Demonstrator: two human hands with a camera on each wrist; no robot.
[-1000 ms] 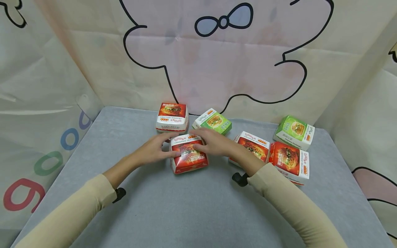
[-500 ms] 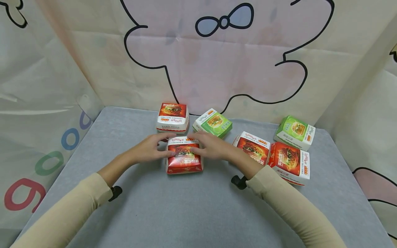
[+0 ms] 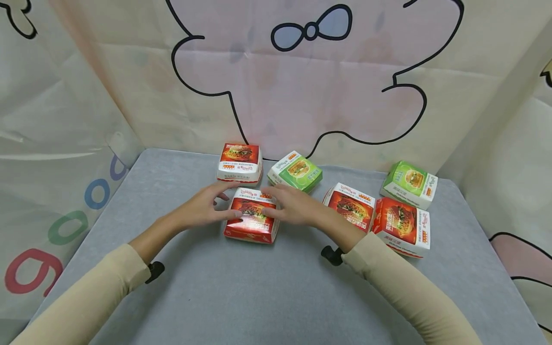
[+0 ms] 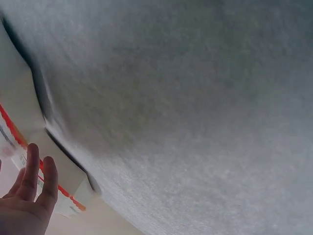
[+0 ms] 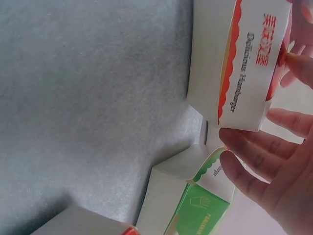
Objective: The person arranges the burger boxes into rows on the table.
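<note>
**Burger box [image 3: 251,224] closed on the grey table [image 3: 276,297]**

I see it in the middle, lid down, contents hidden (the five other boxes [image 3: 401,225], far and right, look closed too). Its glossy red top carries a burger picture, with a white band along the far edge. The right hand [image 3: 297,203] touches it, fingers straight; the left hand [image 3: 204,207] has fingers apart, contact unclear to me.
</note>
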